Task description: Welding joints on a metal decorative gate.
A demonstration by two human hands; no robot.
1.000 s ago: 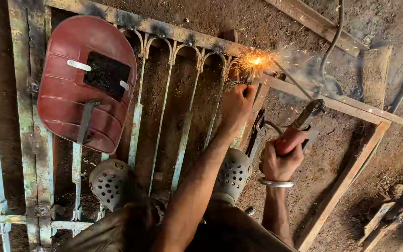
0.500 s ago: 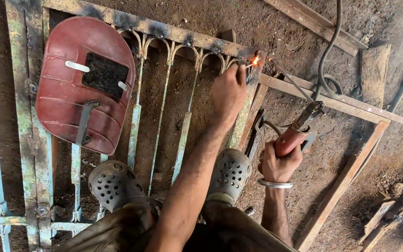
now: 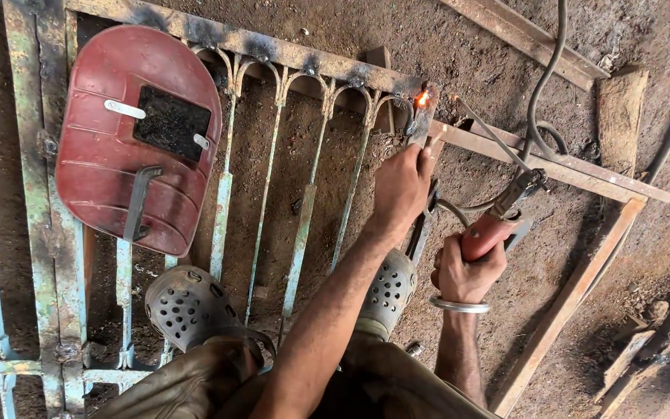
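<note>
Head view: your right hand (image 3: 467, 270) is closed around the red electrode holder (image 3: 498, 221), rod (image 3: 490, 133) angled up-left with its tip lifted off, just beside the glowing spot (image 3: 422, 98) at the right end of the metal grille's (image 3: 273, 54) top rail. Your left hand (image 3: 401, 186) lies on the flat bar (image 3: 422, 155) just below that joint, fingers curled over it; whether it grips or only presses, I cannot tell. Hold the bar steady while the joint is hot and keep fingertips clear of the glow. The red welding shield (image 3: 137, 140) lies face-down on the grille's left part, well apart from both hands, so get it up before striking. Watch the cable (image 3: 540, 93) looping over the angle frame (image 3: 568, 167); your sandalled feet (image 3: 188, 306) rest on the bars near the grille's bottom edge.
</note>
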